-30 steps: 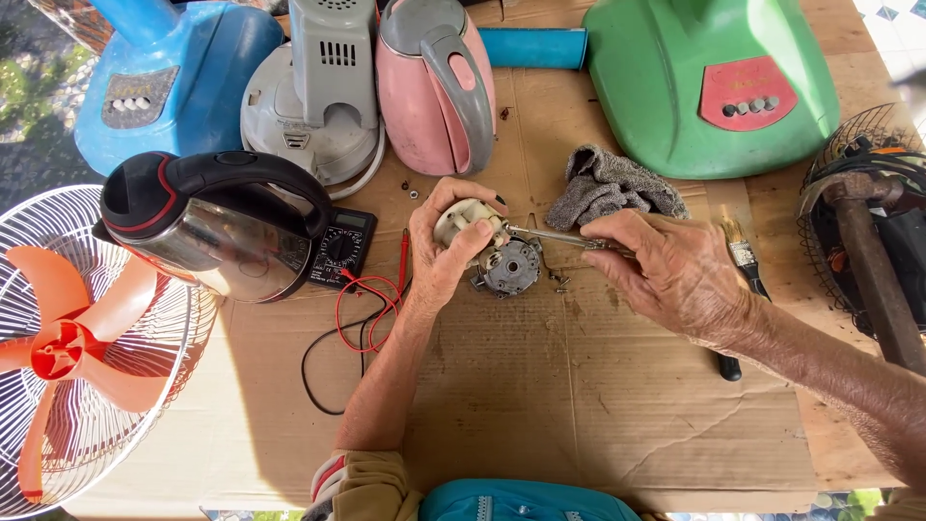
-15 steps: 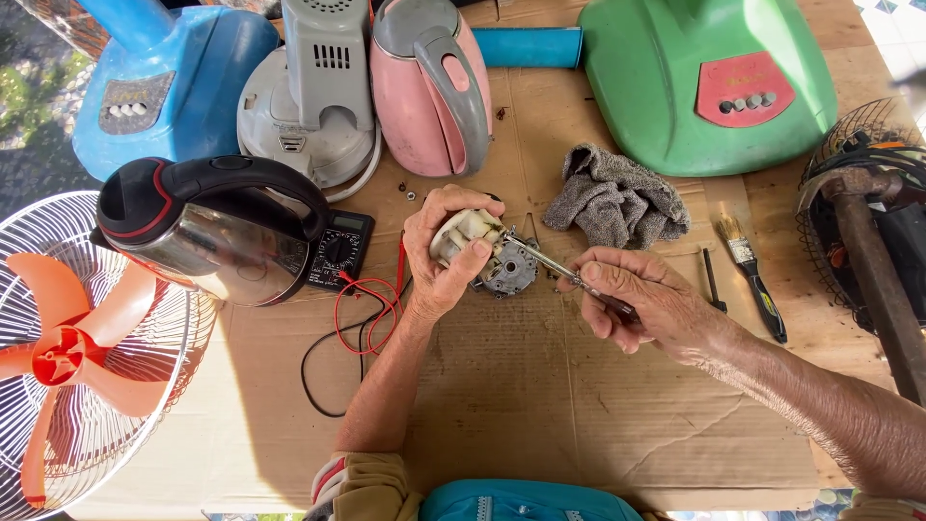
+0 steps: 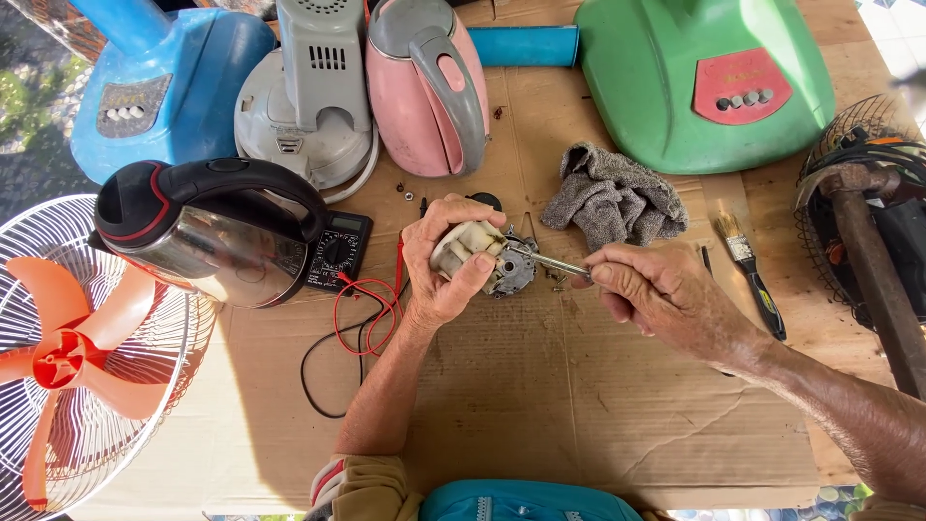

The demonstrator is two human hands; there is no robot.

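My left hand [image 3: 446,268] grips a small cream and grey fan motor part [image 3: 475,255] just above the cardboard sheet [image 3: 540,396]. My right hand [image 3: 656,294] is closed around a screwdriver [image 3: 542,259], whose metal shaft points left and whose tip touches the motor part. A grey rag [image 3: 613,198] lies just behind my right hand. A small paintbrush [image 3: 750,274] rests to the right of that hand.
A black and steel kettle [image 3: 207,232], a multimeter [image 3: 338,251] with red and black leads, a pink kettle [image 3: 429,87], a grey fan base [image 3: 313,96], blue [image 3: 164,87] and green [image 3: 704,77] fan bases ring the work spot. An orange-bladed fan [image 3: 68,357] lies left, a hammer [image 3: 873,260] right.
The rag was under my right hand and now lies uncovered. My right hand drew back toward me and right with the screwdriver. My left hand lifted the motor part slightly nearer.
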